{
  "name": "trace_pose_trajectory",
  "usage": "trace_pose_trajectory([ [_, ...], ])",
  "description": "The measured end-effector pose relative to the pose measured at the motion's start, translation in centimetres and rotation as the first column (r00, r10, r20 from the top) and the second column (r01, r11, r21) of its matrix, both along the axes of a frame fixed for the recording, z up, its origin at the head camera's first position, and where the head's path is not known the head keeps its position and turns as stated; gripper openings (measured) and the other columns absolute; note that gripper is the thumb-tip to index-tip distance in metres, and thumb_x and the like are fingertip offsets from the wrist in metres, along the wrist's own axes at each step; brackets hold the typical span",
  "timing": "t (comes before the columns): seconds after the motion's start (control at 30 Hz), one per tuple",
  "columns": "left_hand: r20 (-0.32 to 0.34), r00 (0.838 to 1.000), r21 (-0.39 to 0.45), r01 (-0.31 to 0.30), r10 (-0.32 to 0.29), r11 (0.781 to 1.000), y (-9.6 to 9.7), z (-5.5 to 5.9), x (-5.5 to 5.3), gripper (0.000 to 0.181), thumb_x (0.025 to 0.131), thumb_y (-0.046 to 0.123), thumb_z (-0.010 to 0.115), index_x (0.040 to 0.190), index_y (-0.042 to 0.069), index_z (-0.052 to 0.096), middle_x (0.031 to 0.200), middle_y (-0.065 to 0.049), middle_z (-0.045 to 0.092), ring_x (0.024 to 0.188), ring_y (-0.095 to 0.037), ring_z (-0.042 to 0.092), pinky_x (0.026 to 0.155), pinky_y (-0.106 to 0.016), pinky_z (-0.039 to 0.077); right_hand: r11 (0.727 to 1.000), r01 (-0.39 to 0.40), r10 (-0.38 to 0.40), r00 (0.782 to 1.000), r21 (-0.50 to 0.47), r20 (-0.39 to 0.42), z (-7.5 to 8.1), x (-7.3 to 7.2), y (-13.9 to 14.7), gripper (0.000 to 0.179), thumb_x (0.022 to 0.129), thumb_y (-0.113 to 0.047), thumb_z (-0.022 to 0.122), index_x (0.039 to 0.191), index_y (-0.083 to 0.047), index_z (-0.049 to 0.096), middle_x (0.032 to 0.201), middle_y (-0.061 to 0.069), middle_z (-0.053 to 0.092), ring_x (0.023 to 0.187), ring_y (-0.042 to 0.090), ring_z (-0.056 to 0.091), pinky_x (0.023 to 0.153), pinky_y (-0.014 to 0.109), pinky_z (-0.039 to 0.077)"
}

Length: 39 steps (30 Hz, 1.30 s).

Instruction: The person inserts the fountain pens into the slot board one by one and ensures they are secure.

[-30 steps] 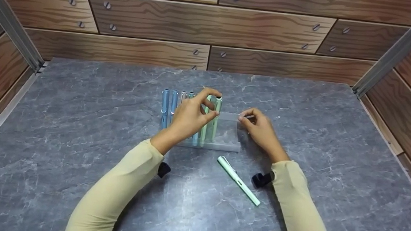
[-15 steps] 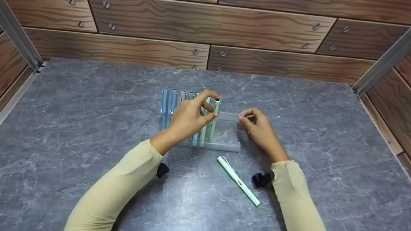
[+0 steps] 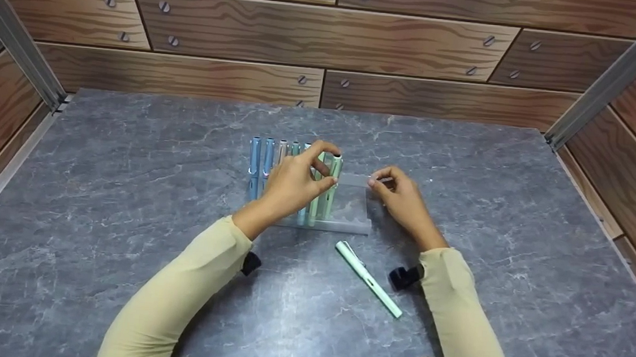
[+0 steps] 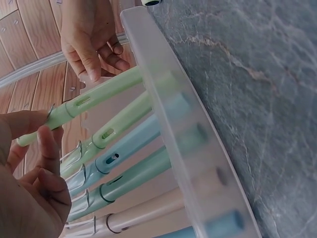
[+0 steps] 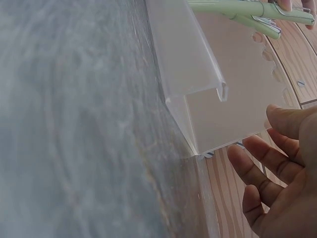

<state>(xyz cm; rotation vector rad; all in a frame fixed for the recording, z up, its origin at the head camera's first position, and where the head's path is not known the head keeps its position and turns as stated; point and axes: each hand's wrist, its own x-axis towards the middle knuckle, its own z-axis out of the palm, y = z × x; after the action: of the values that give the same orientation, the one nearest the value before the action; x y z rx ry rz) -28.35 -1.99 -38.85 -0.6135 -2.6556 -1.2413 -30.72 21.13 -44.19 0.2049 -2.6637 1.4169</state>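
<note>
My left hand (image 3: 294,179) pinches the capped upper end of a light green pen (image 4: 94,99) between thumb and fingers. The pen's lower end sits behind the front lip of a clear plastic pen stand (image 3: 342,226). Beside it in the stand, partly hidden by the left hand in the head view, are another light green pen (image 4: 116,124), a light blue pen (image 4: 133,148), a teal pen (image 4: 138,176) and a beige pen (image 4: 148,210). My right hand (image 3: 401,196) holds the stand's upper right corner between thumb and index finger, its other fingers loosely bent.
A mint green pen (image 3: 369,280) lies diagonally on the grey marbled table (image 3: 92,240) in front of the stand. Blue pens (image 3: 255,159) stand at the stand's left end. Notches (image 5: 267,54) line the stand's upper edge. Wood-patterned walls (image 3: 329,37) enclose the back and sides.
The light green pen in my left hand has come down slightly, and the fingers with it. My right hand stays at the stand's corner.
</note>
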Motion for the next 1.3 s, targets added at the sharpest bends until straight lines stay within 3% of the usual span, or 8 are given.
trace_pose_trajectory([
  [0.4, 0.032, 0.999, 0.009, -0.015, 0.014, 1.0, -0.14, -0.21, -0.05, 0.04, 0.086, 0.022, 0.072, 0.123, 0.029, 0.058, 0.09, 0.007, 0.074, 0.047, -0.006, 0.043, 0.042, -0.022, 0.027, 1.0, -0.003, 0.003, 1.0, -0.008, 0.01, 0.0, -0.05, -0.04, 0.018, 0.093, -0.014, 0.062, 0.103, 0.001, 0.06, 0.107, 0.017, 0.065, 0.082, 0.008, 0.059, 0.066, 0.017, 0.047],
  [0.63, 0.035, 0.999, -0.014, -0.012, 0.012, 1.0, -0.15, -0.2, -0.07, 0.041, 0.087, 0.023, 0.071, 0.124, 0.031, 0.057, 0.092, 0.007, 0.074, 0.05, -0.006, 0.049, 0.042, -0.022, 0.027, 1.0, -0.002, 0.002, 1.0, -0.008, -0.001, 0.05, 0.0, -0.04, 0.017, 0.092, -0.013, 0.064, 0.101, 0.001, 0.06, 0.106, 0.017, 0.065, 0.078, 0.005, 0.058, 0.063, 0.017, 0.047],
  [0.83, 0.009, 1.0, -0.064, -0.001, 0.002, 0.998, -0.11, -0.18, -0.13, 0.042, 0.088, 0.027, 0.07, 0.127, 0.032, 0.056, 0.091, 0.008, 0.074, 0.056, -0.008, 0.055, 0.043, -0.023, 0.028, 1.0, 0.009, -0.009, 1.0, -0.008, 0.014, 0.18, 0.0, -0.09, 0.016, 0.093, -0.013, 0.063, 0.101, 0.001, 0.06, 0.107, 0.017, 0.065, 0.078, 0.005, 0.058, 0.062, 0.017, 0.047],
  [1.1, -0.05, 0.998, -0.167, -0.033, 0.025, 0.985, -0.05, -0.45, -0.49, 0.045, 0.089, 0.031, 0.069, 0.132, 0.032, 0.054, 0.072, 0.006, 0.065, 0.052, -0.009, 0.047, 0.042, -0.023, 0.03, 1.0, 0.009, -0.009, 1.0, 0.0, 0.006, 0.04, -0.02, -0.08, 0.016, 0.093, -0.013, 0.063, 0.101, 0.001, 0.06, 0.107, 0.016, 0.065, 0.079, 0.005, 0.058, 0.061, 0.017, 0.047],
  [1.3, -0.061, 0.998, -0.243, -0.04, 0.026, 0.969, -0.17, -0.22, -0.58, 0.05, 0.089, 0.036, 0.068, 0.136, 0.034, 0.05, 0.067, 0.005, 0.063, 0.05, -0.009, 0.045, 0.041, -0.023, 0.029, 1.0, 0.003, -0.003, 1.0, -0.002, 0.01, 0.08, -0.06, -0.05, 0.016, 0.093, -0.013, 0.062, 0.101, 0.001, 0.06, 0.106, 0.016, 0.065, 0.08, 0.005, 0.058, 0.062, 0.017, 0.047],
])
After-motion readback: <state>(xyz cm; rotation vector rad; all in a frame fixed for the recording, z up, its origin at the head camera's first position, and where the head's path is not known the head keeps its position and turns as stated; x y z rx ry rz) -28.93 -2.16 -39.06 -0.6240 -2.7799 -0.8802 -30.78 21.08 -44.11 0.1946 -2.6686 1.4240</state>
